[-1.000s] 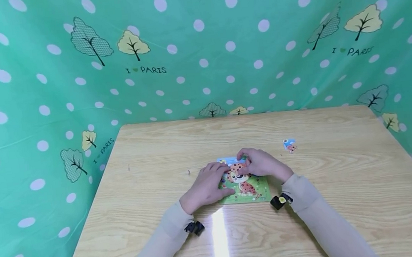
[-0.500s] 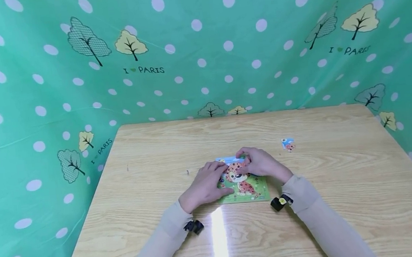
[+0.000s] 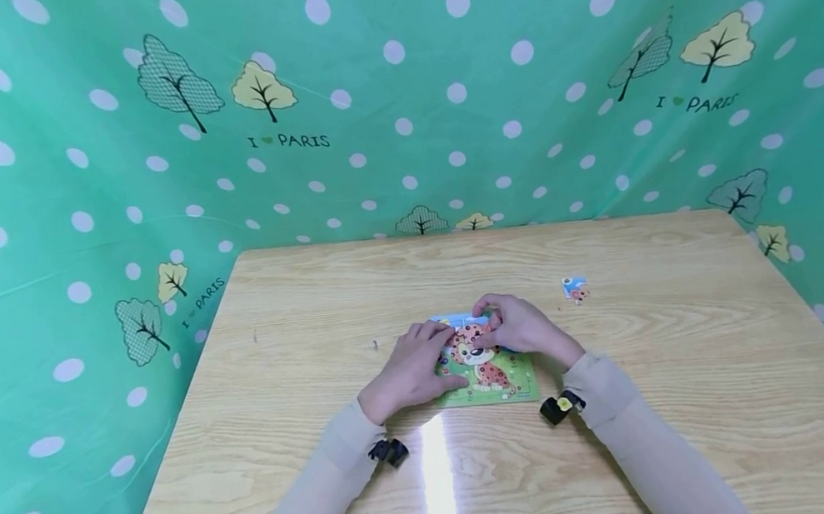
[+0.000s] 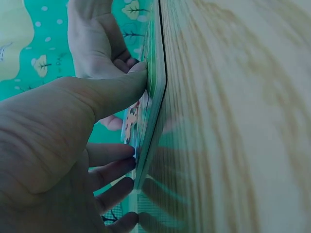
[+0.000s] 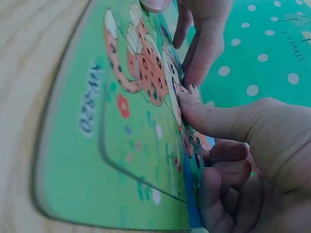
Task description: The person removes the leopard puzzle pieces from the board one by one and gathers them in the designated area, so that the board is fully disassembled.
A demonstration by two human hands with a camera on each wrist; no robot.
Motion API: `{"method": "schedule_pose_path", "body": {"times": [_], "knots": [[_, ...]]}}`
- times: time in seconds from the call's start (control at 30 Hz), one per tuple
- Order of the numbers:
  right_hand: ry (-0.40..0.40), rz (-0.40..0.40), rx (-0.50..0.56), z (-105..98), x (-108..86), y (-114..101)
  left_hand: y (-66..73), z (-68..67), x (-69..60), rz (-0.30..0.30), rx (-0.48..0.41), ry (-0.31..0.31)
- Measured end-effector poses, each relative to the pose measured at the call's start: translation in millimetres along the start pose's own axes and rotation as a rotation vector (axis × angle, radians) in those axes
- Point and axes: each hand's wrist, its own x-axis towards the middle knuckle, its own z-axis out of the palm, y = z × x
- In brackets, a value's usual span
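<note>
A puzzle board point(image 3: 523, 383) with a spotted orange leopard cub on green grass lies flat near the middle of the table. My left hand point(image 3: 412, 367) rests over its left side, thumb on the lower part, the other fingers fairly straight and touching near the left edge, as the left wrist view shows. At the upper right of the board, my right hand point(image 3: 529, 333) pinches a spotted puzzle piece point(image 5: 189, 145), thumb on the picture side and fingers curled. That piece appears slightly raised, its outline partly hidden by the hand.
Loose blue puzzle pieces point(image 3: 576, 288) with a small mouse-like figure lie to the right, behind the right hand. A tiny dark bit point(image 3: 375, 345) sits left of the board. A green dotted curtain point(image 3: 402, 166) surrounds the wooden table point(image 3: 661, 398).
</note>
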Motion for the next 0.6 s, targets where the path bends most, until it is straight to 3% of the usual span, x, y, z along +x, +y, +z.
{"method": "schedule_pose_path", "body": {"times": [0.37, 0.6], "knots": [[0.154, -0.032, 0.042, 8, -2.5, 7, -0.3, 0.1, 0.5, 0.004, -0.009, 0.014], [0.107, -0.111, 0.133, 4, -3.5, 16, -0.9, 1.5, 0.6, 0.002, -0.016, 0.022]]}}
